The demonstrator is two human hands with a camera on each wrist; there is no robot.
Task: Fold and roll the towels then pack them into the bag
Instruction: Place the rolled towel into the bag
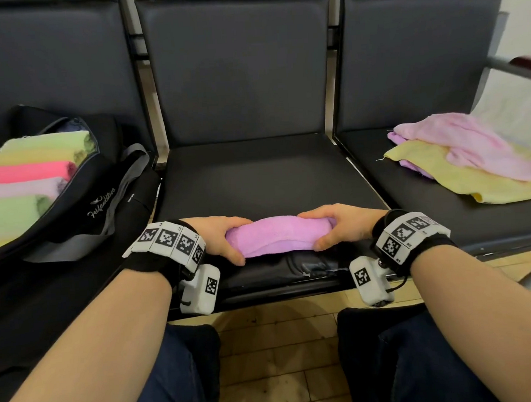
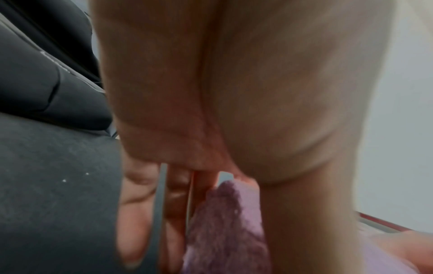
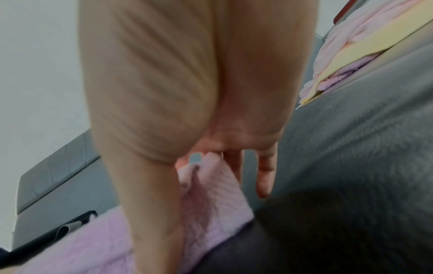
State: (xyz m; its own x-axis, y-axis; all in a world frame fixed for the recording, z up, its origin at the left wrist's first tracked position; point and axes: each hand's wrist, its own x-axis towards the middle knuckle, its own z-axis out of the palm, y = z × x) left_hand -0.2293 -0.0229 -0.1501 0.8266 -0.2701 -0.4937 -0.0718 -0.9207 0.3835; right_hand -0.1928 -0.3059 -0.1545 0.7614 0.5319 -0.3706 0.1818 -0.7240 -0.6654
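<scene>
Purple terry cloth, rolled into a thick log, lies across the front edge of the middle seat [image 1: 265,169], and we see this purple towel roll [image 1: 277,235] gripped at both ends. Our left hand [image 1: 218,236] wraps its left end, thumb along the near side and fingers curled over the top; our right hand [image 1: 342,225] mirrors it on the right end, thumb tip pressed to the near edge. Both wrists are level, forearms reaching forward over the knees, each carrying a band of black-and-white square markers [image 1: 167,238].

On the seat to the left sits the black bag [image 1: 72,206], open, with white script lettering on its side that we read as something like "Fellanitino", though the blur makes it uncertain. Inside it, rolled towels [image 1: 23,175] lie side by side: green, yellow, bright pink, pale pink, green again. A grey strap [image 1: 123,184] drapes over the bag's edge.

On the right seat a loose pile of towels [image 1: 466,157], pink over yellow over purple, lies well apart from the roll.
</scene>
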